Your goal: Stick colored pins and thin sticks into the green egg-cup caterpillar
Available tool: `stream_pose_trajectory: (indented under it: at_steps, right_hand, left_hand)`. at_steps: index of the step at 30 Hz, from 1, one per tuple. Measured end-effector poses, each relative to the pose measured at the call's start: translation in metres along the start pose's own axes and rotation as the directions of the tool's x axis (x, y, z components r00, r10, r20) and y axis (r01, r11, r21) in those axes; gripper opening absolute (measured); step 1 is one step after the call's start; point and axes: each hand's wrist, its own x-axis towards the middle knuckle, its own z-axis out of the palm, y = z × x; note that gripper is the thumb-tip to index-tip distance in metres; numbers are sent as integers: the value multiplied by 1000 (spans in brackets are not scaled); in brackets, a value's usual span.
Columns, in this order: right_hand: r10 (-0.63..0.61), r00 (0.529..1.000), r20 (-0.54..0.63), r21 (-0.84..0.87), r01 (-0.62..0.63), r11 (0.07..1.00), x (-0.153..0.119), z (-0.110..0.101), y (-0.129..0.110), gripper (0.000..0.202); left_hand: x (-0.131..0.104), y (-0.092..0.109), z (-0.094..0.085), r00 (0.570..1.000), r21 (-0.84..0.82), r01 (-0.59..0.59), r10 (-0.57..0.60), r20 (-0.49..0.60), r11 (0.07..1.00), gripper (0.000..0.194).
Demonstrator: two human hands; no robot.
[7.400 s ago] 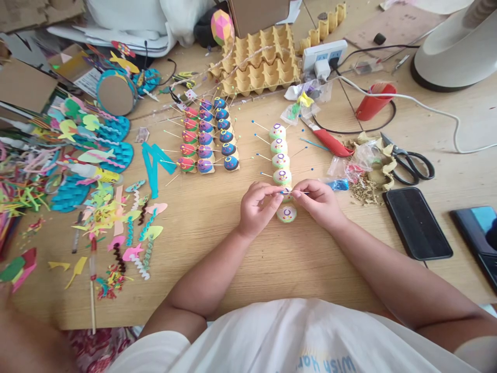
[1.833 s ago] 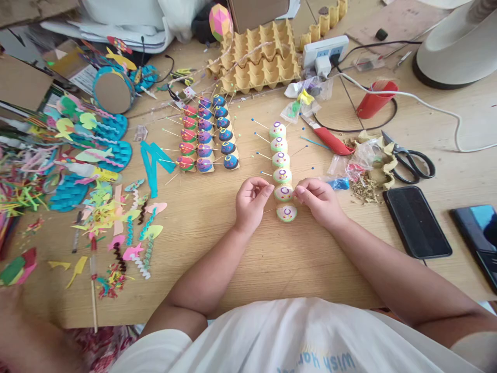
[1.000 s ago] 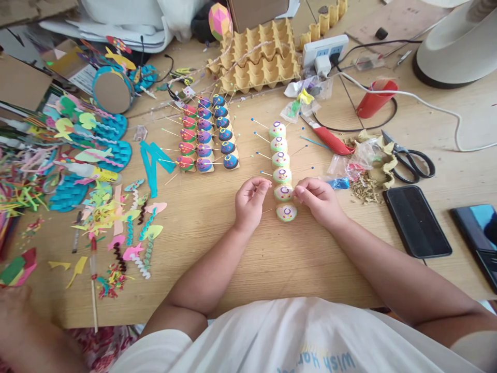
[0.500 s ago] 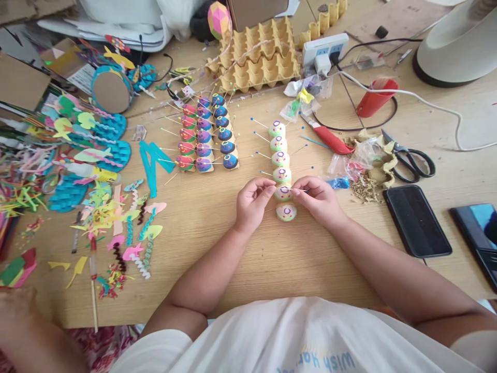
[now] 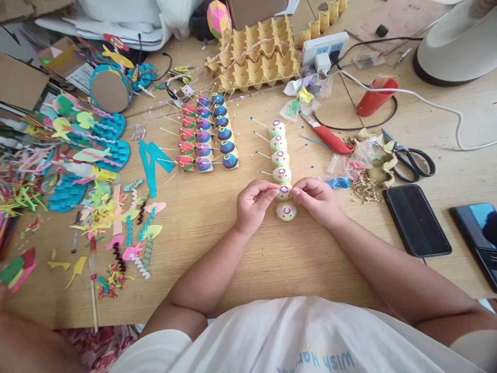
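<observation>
A column of several white-and-green domes (image 5: 278, 143), each with a purple ring and coloured dots, runs toward me on the table; thin sticks with blue tips stand out from the upper ones. My left hand (image 5: 254, 203) is pinched at the left side of the second-nearest dome (image 5: 284, 192). My right hand (image 5: 316, 199) is pinched at that dome's right side. What either hand's fingertips hold is too small to make out. The nearest dome (image 5: 286, 212) lies just below the hands.
Finished-looking red, purple and blue dome rows (image 5: 203, 135) stand left of centre. Paper scraps (image 5: 101, 207) cover the left. A red-handled knife (image 5: 332, 139), scissors (image 5: 411, 158) and phone (image 5: 417, 221) lie right. Another person's blurred arm (image 5: 34, 344) is at bottom left.
My left fingertips have moved slightly right, closer to my right fingertips. The thin white stick seen at my right fingertips no longer shows clearly. The other person's arm has shifted at the lower left.
</observation>
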Motion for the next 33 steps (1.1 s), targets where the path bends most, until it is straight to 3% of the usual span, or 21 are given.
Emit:
stream_pose_trajectory:
  at_steps: [33]
  right_hand:
    - [3, 1000, 2, 5, -3, 1000, -2, 0, 6, 46]
  left_hand:
    - [-2, 1, -1, 999, -74, 28, -25, 35, 997, 31]
